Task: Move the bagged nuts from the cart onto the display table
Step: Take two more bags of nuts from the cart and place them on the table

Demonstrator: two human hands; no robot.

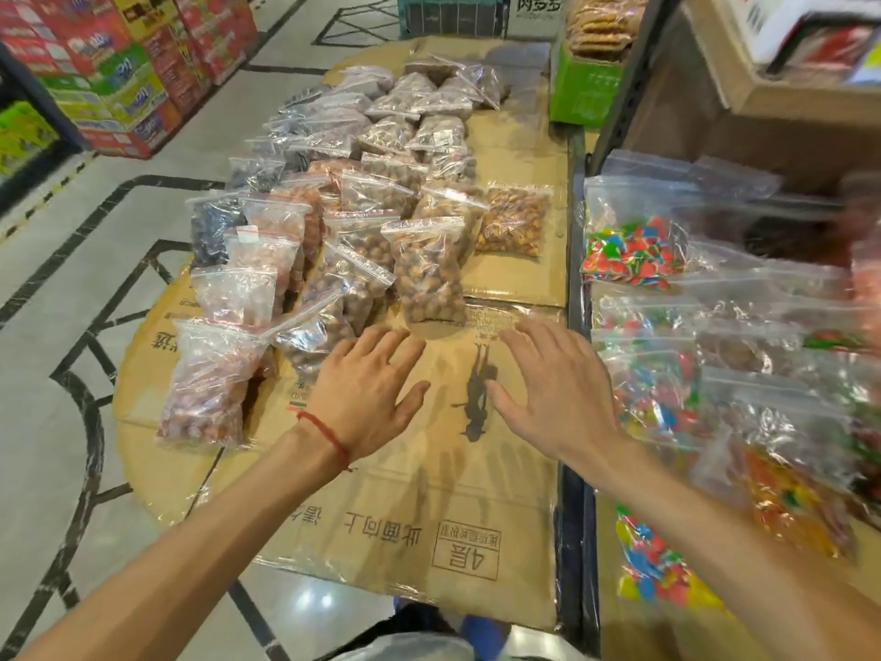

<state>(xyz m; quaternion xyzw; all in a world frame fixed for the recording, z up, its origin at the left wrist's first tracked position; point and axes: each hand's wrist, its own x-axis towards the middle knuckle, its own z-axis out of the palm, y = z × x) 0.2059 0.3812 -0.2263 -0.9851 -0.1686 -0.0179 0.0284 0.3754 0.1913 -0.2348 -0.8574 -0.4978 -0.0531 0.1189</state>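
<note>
Both hands hover palm-down just above the bare cardboard at the near end of the table (429, 517), and both are empty. The left hand (367, 393) has a red string (329, 436) at the wrist, and its fingers (381, 341) are straight and slightly spread, the tips near the closest brown nut bag (431, 274). I cannot tell whether they touch it. The right hand (553, 393) mirrors it, with its fingers (534, 341) relaxed and fanned and its thumb pointing inward. Both forearms reach forward from the bottom corners, roughly parallel. The nut bags already fill the table in overlapping rows running away from the viewer. The dark ones (214, 231) and pale ones (205, 388) lie on the left, the brown ones in the middle, and one bag (515, 221) lies flat alone on the right. The cart is not in view, so how many bags remain there cannot be judged. With nothing held, the step in hand looks like going for the next bag. To do it well, I would take the bag by its body below the zip seal, not by the slippery top flap. I would then lay it on the bare cardboard in front of its own kind, overlapping the row as the others do. The front bags lean on one another, so it should be set down gently so that none slide. Keep clear of the candy bags (634, 252) on the shelf (574, 469) just to the right, which are not part of this task.
</note>
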